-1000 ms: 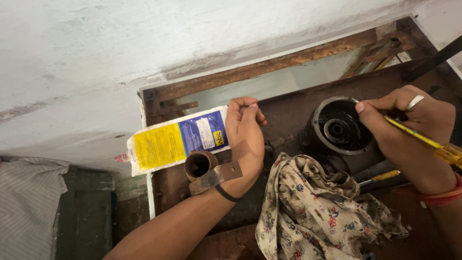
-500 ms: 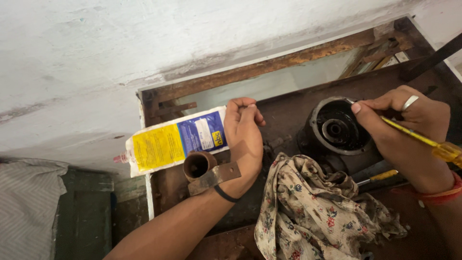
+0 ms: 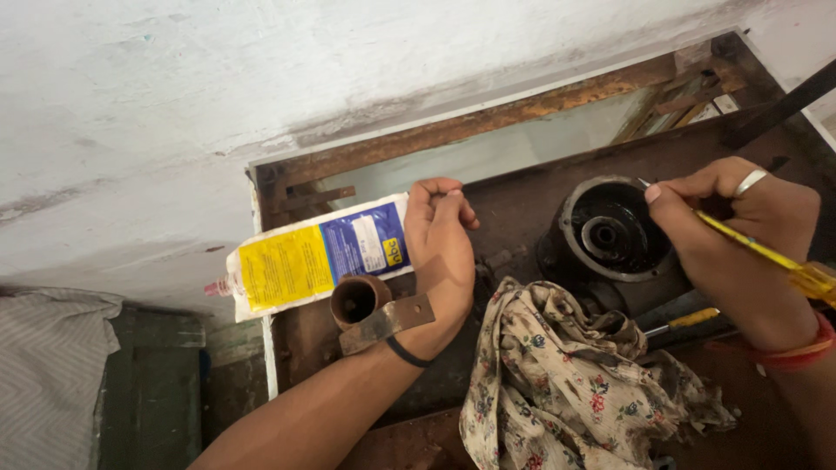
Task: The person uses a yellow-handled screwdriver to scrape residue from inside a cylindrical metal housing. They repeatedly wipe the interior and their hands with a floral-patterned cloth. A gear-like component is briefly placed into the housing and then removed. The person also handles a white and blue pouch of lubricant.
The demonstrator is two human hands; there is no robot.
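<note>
Right hand (image 3: pixel 740 235) pinching a yellow-handled screwdriver (image 3: pixel 766 257), tip at the rim of the black round housing (image 3: pixel 610 233). Left of the housing, left hand (image 3: pixel 440 248) clamped on a yellow-and-blue pouch (image 3: pixel 313 261). Risk: tip slipping off the rim, gouging the housing.

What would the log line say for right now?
left hand: holds yellow-blue pouch | right hand: yellow screwdriver at black round housing

floral rag (image 3: pixel 579 383) crumpled on rusty brown tray (image 3: pixel 514 209), beside second yellow-handled tool (image 3: pixel 688 320). short rusty pipe stub (image 3: pixel 357 298) with flat metal strap (image 3: pixel 387 322) near tray's left edge. whitewashed wall (image 3: pixel 261 78) above; grey chevron cloth (image 3: pixel 52 383) at lower left.
</note>
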